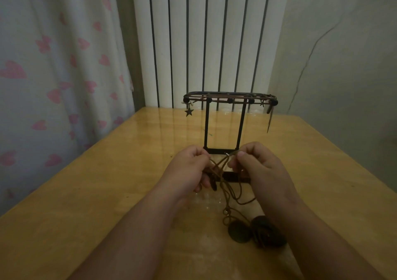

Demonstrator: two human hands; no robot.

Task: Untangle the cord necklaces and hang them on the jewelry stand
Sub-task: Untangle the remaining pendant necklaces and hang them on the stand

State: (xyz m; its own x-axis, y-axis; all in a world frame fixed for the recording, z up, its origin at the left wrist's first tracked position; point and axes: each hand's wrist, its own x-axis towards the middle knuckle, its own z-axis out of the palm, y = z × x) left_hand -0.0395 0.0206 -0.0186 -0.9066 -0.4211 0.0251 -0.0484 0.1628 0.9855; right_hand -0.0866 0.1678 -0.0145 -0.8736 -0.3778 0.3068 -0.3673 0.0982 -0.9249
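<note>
The yellow wooden worktop [86,193] is carrying everything. The black jewelry stand [206,127] is standing toward its far edge, about midway between the left and right edges, with some cords lying along its top bar. Both hands are working just in front of the stand's foot. The left hand [189,170] is curling its fingers and pinching brown cord. The right hand [257,168] is pinching another bit between thumb and fingers. The tangled cord necklaces [225,191] are running from both hands down toward the near edge, where two dark round pendants [238,231] are lying side by side on the worktop. A small star charm [189,112] is hanging from the stand's left end. A tiny shiny end piece [227,154] is sticking out by the right thumb. I think the untangling is going on now, and these cords are not hanging yet. Next, the hands are probably needing to ease apart gently and slip one loop free without pulling the knot tighter.
</note>
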